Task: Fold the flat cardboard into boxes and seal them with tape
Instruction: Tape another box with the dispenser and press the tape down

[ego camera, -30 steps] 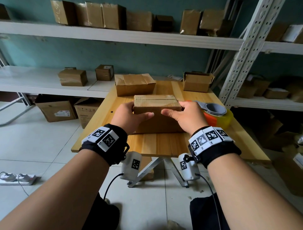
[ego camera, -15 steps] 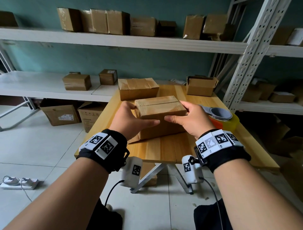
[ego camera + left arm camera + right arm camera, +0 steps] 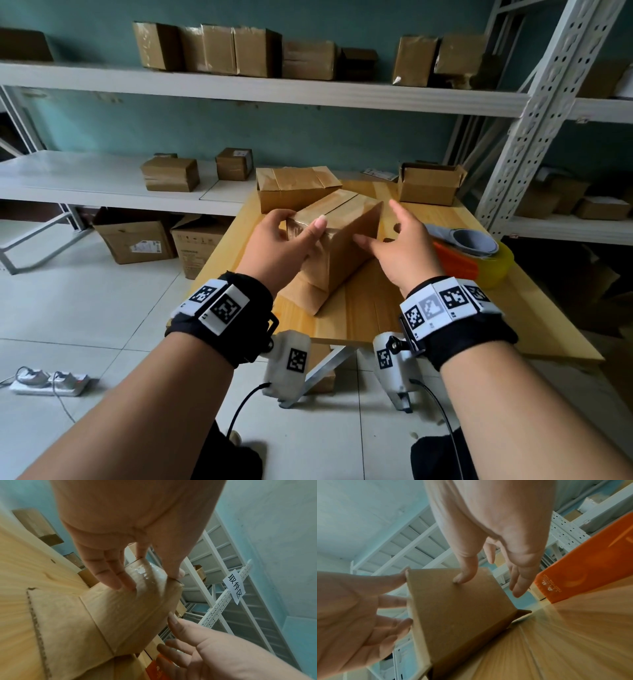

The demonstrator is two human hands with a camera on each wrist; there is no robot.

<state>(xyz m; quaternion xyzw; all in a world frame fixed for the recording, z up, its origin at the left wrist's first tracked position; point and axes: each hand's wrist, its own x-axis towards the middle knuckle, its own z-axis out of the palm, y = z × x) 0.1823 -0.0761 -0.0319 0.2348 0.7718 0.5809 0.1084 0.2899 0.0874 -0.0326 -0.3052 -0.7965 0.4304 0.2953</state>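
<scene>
On the wooden table, a taped cardboard box sits turned at an angle, its near end lifted and its lower flaps spread on the wood. The left hand grips the box's near top corner, thumb on the front edge and fingers curled over the glossy tape on the end face. The right hand has its fingers spread and relaxed; in the right wrist view its thumb tip touches the box's side while the other fingers hang apart, holding nothing.

A white paper sign on the perforated shelf post reads 取件区. An orange tape dispenser with small printing too blurred to read lies just right of the right hand, beside a yellowish tape roll.

Behind the held box stand another sealed box and an open box at the table's far edge. White shelving against a teal wall carries more brown boxes, further cartons stand on the tiled floor, and a power strip lies at lower left.
</scene>
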